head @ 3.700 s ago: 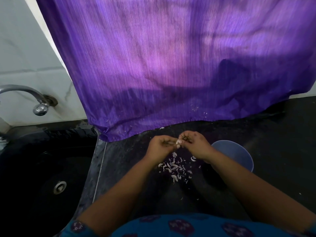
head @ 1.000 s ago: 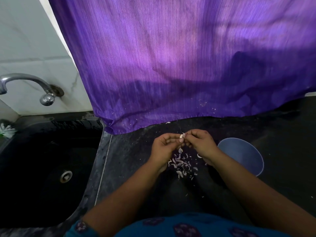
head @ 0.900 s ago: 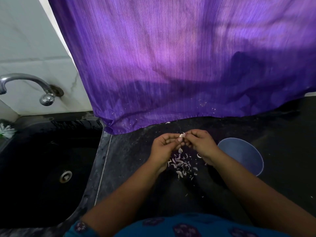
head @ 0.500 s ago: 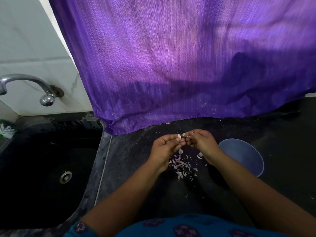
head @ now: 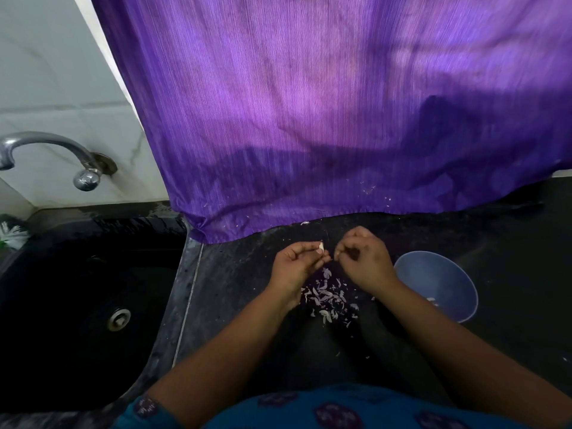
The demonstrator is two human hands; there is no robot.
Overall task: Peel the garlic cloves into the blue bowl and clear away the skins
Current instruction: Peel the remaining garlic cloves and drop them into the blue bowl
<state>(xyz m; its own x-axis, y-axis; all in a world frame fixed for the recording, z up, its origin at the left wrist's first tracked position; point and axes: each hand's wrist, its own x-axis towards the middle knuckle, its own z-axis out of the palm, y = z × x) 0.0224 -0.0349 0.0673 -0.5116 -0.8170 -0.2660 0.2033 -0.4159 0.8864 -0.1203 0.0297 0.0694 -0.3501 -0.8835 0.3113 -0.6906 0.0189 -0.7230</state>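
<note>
One garlic clove (head: 321, 246) is being pinched at the left hand (head: 298, 267) fingertips, above the counter (head: 241, 274), over the skins (head: 329, 297). Judged light, small, firm; papery skin brittle, peeled flesh likely slippery, so it is best taken by the ends, skin lifted from the tip. Right hand (head: 365, 261) grip is being held curled, just beside the clove, not touching; whether a skin flake is being held cannot be told. Blue bowl (head: 445, 283) is sitting right of the hands, pale bits inside.
</note>
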